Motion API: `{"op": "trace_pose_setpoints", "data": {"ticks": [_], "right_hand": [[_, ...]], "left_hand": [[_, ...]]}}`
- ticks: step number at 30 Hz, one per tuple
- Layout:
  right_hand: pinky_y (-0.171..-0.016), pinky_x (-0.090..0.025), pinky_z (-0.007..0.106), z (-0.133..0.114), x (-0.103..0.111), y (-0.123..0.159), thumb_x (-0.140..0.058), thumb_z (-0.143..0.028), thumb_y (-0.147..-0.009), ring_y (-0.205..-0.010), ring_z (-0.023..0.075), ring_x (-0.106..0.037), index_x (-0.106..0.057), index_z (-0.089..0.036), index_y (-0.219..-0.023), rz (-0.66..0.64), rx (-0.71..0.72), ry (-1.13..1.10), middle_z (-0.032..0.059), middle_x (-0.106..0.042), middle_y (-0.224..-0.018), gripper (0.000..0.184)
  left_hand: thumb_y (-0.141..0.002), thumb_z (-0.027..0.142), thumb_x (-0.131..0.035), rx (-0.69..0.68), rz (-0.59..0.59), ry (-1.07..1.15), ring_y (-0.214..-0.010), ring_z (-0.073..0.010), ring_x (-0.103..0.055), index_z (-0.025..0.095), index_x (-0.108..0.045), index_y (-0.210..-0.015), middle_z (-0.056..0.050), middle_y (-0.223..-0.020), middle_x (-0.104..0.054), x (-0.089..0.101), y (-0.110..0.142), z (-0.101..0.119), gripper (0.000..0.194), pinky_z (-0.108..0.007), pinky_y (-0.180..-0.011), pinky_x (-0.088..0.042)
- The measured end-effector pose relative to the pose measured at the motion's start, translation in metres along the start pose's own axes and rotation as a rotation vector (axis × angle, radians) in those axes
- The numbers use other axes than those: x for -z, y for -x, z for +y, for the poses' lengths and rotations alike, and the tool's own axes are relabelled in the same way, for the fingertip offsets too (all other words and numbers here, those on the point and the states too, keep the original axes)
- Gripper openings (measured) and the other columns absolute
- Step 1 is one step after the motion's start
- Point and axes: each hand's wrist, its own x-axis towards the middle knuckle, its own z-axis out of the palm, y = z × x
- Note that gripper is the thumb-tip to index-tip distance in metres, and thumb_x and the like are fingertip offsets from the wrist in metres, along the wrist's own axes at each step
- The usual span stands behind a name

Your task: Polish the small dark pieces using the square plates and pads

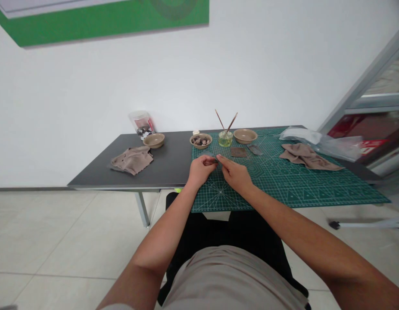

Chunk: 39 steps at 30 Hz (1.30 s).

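Note:
My left hand point(201, 168) and my right hand point(235, 174) meet over the left part of a green cutting mat point(283, 181). Both are closed in a pinch on a small dark piece point(214, 159) held between their fingertips; I cannot make out what it is. Just behind the hands stands a tan bowl of small dark pieces point(201, 140). A glass of yellowish liquid point(225, 137) with two thin sticks in it stands beside that bowl. A small brown patch point(238, 152) and a grey flat piece point(254, 149) lie on the mat.
An empty tan bowl point(245, 135) sits behind the mat, another point(154, 140) at the table's left by a clear jar point(141, 124). Beige cloths lie at left point(132, 159) and right point(306, 156). Clear plastic bags point(328, 143) lie far right. The dark table point(122, 172) stands against a white wall.

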Motion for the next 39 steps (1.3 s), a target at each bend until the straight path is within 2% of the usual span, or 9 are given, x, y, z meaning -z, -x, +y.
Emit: {"op": "trace_pose_setpoints", "data": {"ticks": [5, 11, 17, 20, 23, 27, 31, 34, 39], "right_hand": [[-0.096, -0.058, 0.038, -0.005, 0.003, 0.0, -0.044, -0.009, -0.094, -0.119, 0.0218, -0.066, -0.057, -0.022, -0.139, -0.077, 0.039, 0.086, 0.0081, -0.058, -0.143, 0.049], [-0.097, -0.058, 0.037, -0.008, 0.003, 0.0, -0.044, -0.008, -0.094, -0.121, 0.0231, -0.065, -0.058, -0.018, -0.138, -0.105, 0.08, 0.138, 0.0111, -0.056, -0.144, 0.048], [-0.097, -0.058, 0.037, -0.007, 0.002, 0.0, -0.043, -0.009, -0.095, -0.12, 0.0223, -0.065, -0.057, -0.019, -0.14, -0.064, 0.034, 0.147, 0.0101, -0.059, -0.141, 0.048], [-0.095, -0.059, 0.037, -0.007, 0.003, 0.0, -0.043, -0.009, -0.094, -0.118, 0.0226, -0.067, -0.057, -0.017, -0.139, -0.058, -0.007, 0.148, 0.011, -0.06, -0.14, 0.048], [-0.096, -0.058, 0.037, -0.008, 0.003, 0.0, -0.044, -0.009, -0.094, -0.121, 0.0231, -0.065, -0.057, -0.017, -0.14, -0.09, 0.027, 0.15, 0.0113, -0.057, -0.142, 0.048], [-0.098, -0.057, 0.035, -0.009, 0.001, 0.0, -0.045, -0.008, -0.094, -0.123, 0.0228, -0.063, -0.056, -0.017, -0.141, -0.122, 0.079, 0.16, 0.0126, -0.055, -0.145, 0.048], [-0.094, -0.059, 0.035, -0.007, 0.0, 0.0, -0.045, -0.009, -0.094, -0.119, 0.0226, -0.066, -0.052, -0.02, -0.145, -0.104, 0.031, 0.141, 0.0106, -0.058, -0.142, 0.052], [-0.091, -0.059, 0.035, -0.004, 0.001, 0.001, -0.045, -0.011, -0.095, -0.111, 0.0224, -0.07, -0.051, -0.021, -0.145, -0.082, -0.022, 0.121, 0.0094, -0.066, -0.132, 0.052], [-0.088, -0.061, 0.037, -0.004, 0.002, 0.002, -0.045, -0.012, -0.095, -0.106, 0.0238, -0.072, -0.053, -0.017, -0.143, -0.094, -0.05, 0.127, 0.0116, -0.069, -0.128, 0.049]], "left_hand": [[-0.07, 0.016, -0.064, 0.044, -0.077, 0.05, -0.064, -0.0127, -0.064, 0.017, -0.066, -0.084, 0.003, -0.066, -0.067, -0.001, 0.0, 0.004, 0.015, -0.028, -0.069, -0.054], [-0.068, 0.016, -0.065, -0.037, -0.02, -0.241, -0.056, -0.0104, -0.056, 0.017, -0.065, -0.071, 0.005, -0.057, -0.061, 0.0, 0.003, 0.009, 0.003, -0.023, -0.059, -0.044], [-0.071, 0.025, -0.07, 0.002, -0.022, -0.026, -0.061, -0.0129, -0.063, 0.016, -0.067, -0.076, 0.001, -0.063, -0.068, -0.001, 0.004, 0.001, 0.011, -0.025, -0.062, -0.049], [-0.071, 0.031, -0.073, 0.006, -0.01, -0.018, -0.059, -0.013, -0.063, 0.016, -0.068, -0.078, 0.001, -0.063, -0.068, -0.002, 0.005, 0.003, 0.017, -0.025, -0.06, -0.048], [-0.072, 0.023, -0.069, -0.008, -0.006, -0.131, -0.056, -0.0121, -0.061, 0.017, -0.066, -0.071, 0.003, -0.058, -0.065, -0.002, 0.007, 0.01, 0.007, -0.024, -0.058, -0.046], [-0.071, 0.016, -0.065, -0.045, -0.007, -0.258, -0.054, -0.0109, -0.058, 0.017, -0.062, -0.061, 0.004, -0.054, -0.063, 0.0, 0.007, 0.014, 0.011, -0.023, -0.057, -0.044], [-0.072, 0.021, -0.068, -0.021, -0.013, -0.089, -0.059, -0.0122, -0.063, 0.017, -0.065, -0.07, 0.002, -0.061, -0.067, 0.0, 0.006, 0.009, 0.005, -0.024, -0.061, -0.048], [-0.072, 0.028, -0.072, -0.005, -0.026, 0.009, -0.061, -0.0134, -0.065, 0.017, -0.065, -0.075, 0.001, -0.065, -0.069, -0.001, 0.007, 0.004, 0.013, -0.026, -0.062, -0.05], [-0.073, 0.03, -0.072, -0.017, -0.042, -0.009, -0.06, -0.0133, -0.063, 0.018, -0.064, -0.075, 0.002, -0.064, -0.067, -0.002, 0.008, 0.005, 0.014, -0.026, -0.061, -0.048]]}}
